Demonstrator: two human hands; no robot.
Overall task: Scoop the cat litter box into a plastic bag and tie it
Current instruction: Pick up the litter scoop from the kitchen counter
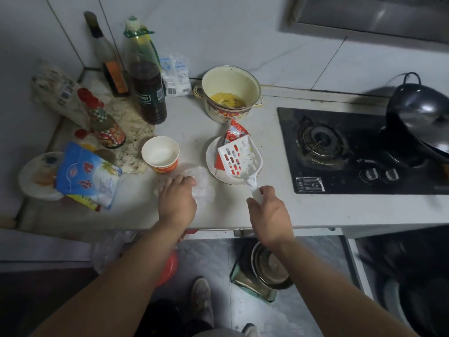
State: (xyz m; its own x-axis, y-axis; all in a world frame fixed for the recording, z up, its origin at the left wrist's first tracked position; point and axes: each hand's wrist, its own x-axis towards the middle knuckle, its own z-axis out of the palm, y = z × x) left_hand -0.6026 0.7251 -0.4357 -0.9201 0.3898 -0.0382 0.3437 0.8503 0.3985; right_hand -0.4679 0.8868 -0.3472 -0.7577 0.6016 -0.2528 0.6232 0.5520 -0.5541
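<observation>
A white slotted litter scoop lies over a white plate on the kitchen counter. My right hand grips the scoop's handle near the counter's front edge. A crumpled clear plastic bag lies on the counter just left of the plate. My left hand rests on the bag's left part, with its fingers curled onto the plastic. No litter box is in view.
Bottles, a paper cup, an enamel pot, a red snack packet and a blue pouch crowd the counter. A gas hob with a black wok sits at right. A glass container with a metal bowl stands on the floor.
</observation>
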